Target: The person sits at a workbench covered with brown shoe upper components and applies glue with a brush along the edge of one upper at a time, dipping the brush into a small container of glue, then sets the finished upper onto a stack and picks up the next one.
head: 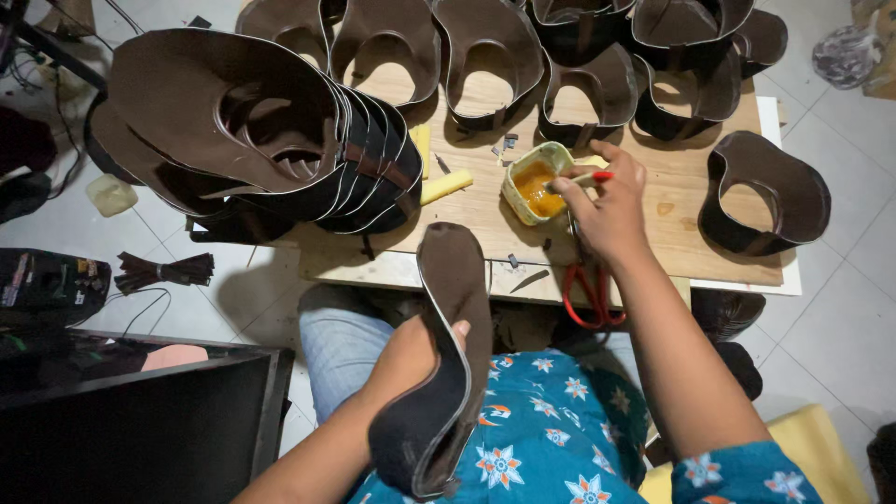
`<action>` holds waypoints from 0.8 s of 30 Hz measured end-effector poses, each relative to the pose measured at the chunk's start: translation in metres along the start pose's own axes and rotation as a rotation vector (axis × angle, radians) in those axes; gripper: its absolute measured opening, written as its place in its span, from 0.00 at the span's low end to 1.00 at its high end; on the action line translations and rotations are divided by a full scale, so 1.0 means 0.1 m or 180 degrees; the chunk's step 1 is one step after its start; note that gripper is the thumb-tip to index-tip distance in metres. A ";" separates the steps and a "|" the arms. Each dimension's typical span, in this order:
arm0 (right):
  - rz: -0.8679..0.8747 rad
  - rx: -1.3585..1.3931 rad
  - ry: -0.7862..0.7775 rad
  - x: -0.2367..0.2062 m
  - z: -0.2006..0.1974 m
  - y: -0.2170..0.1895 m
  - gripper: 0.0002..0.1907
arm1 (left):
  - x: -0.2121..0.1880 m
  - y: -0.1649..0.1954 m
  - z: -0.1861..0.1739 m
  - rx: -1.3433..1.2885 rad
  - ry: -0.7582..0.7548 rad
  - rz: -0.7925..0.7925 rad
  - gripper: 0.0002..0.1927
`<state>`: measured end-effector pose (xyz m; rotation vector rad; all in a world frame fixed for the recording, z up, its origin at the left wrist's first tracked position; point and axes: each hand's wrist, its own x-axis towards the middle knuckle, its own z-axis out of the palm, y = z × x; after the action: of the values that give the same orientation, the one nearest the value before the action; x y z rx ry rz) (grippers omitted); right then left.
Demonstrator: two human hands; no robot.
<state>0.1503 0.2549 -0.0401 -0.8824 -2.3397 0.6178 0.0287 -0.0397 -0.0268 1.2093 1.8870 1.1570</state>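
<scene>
My left hand grips a dark brown sole-shaped piece, held upright over my lap with its tip pointing toward the low wooden board. My right hand holds a small red-handled brush and dips it into a small tin of orange glue on the board. Several curved brown leather uppers lie in a row along the board's far side. A stack of them leans at the left.
Red-handled scissors lie at the board's near edge. One brown upper sits at the board's right end. A yellow strip lies beside the stack. Dark straps and a black box are on the tiled floor to the left.
</scene>
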 end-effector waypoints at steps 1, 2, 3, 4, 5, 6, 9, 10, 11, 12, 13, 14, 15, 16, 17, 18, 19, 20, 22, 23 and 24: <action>-0.0005 -0.0122 -0.0104 0.05 0.07 0.07 0.16 | 0.05 -0.05 0.04 0.0398 0.0140 0.0197 0.13; -0.0082 -0.0200 -0.0095 0.08 0.13 0.12 0.16 | 0.05 -0.10 0.05 0.0484 0.0133 -0.0140 0.13; -0.0160 -0.0279 -0.0082 0.10 0.20 0.16 0.16 | 0.07 -0.14 0.07 0.0569 0.0126 -0.0474 0.15; -0.0236 -0.0360 -0.0071 0.12 0.25 0.18 0.17 | 0.09 -0.16 0.07 0.0651 0.0117 -0.0809 0.18; -0.0154 -0.0450 -0.0135 0.13 0.28 0.20 0.25 | 0.10 -0.17 0.06 0.0623 0.0229 -0.0682 0.21; -0.0070 -0.0541 -0.0199 0.14 0.30 0.20 0.33 | 0.10 -0.16 0.04 0.0596 0.0337 -0.0555 0.23; -0.0237 -0.0698 -0.0309 0.14 0.25 0.16 0.27 | 0.10 -0.13 -0.04 0.0470 0.0594 -0.0197 0.25; -0.0369 -0.0732 -0.0330 0.13 0.22 0.13 0.22 | 0.10 -0.13 -0.09 0.0420 0.0673 -0.0079 0.25; -0.0198 -0.0500 -0.0199 0.11 0.19 0.09 0.24 | 0.12 -0.13 -0.12 0.0251 0.0687 0.0167 0.26; -0.0021 -0.0269 -0.0072 0.06 0.13 0.05 0.29 | 0.13 -0.14 -0.16 0.0078 0.0695 0.0407 0.27; 0.0152 -0.0039 0.0056 0.02 0.06 0.01 0.34 | 0.14 -0.14 -0.18 -0.0096 0.0704 0.0649 0.28; -0.0040 -0.0065 0.0190 -0.04 -0.02 -0.03 0.27 | 0.17 -0.14 -0.16 -0.0557 0.0647 0.0506 0.23; -0.0226 -0.0095 0.0320 -0.13 -0.10 -0.07 0.20 | 0.19 -0.14 -0.15 -0.1020 0.0583 0.0357 0.19; -0.0414 -0.0124 0.0446 -0.20 -0.15 -0.12 0.14 | 0.20 -0.14 -0.15 -0.1482 0.0520 0.0199 0.16; 0.0152 0.0192 0.0227 -0.25 -0.20 -0.16 0.15 | 0.21 -0.13 -0.13 -0.1504 0.0387 -0.0152 0.15; 0.0712 0.0512 -0.0002 -0.28 -0.24 -0.20 0.17 | 0.20 -0.12 -0.13 -0.1519 0.0249 -0.0500 0.18; 0.1276 0.0829 -0.0245 -0.33 -0.27 -0.25 0.18 | 0.19 -0.09 -0.13 -0.1533 0.0096 -0.0852 0.25; 0.1452 0.1322 -0.0274 -0.39 -0.28 -0.31 0.18 | 0.19 -0.07 -0.14 -0.1743 -0.0007 -0.0850 0.24; 0.1783 0.2317 -0.0320 -0.53 -0.29 -0.43 0.18 | 0.20 -0.01 -0.14 -0.2156 -0.0210 -0.0840 0.23; 0.1650 0.2553 -0.0298 -0.61 -0.28 -0.49 0.17 | 0.20 0.02 -0.14 -0.2199 -0.0273 -0.0891 0.23; 0.1512 0.2791 -0.0275 -0.68 -0.27 -0.56 0.16 | 0.21 0.06 -0.14 -0.2238 -0.0336 -0.0939 0.23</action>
<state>0.1848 0.1748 -0.0102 -0.9591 -1.6105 1.7191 0.0110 -0.0245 -0.0162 0.5678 1.3334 1.3843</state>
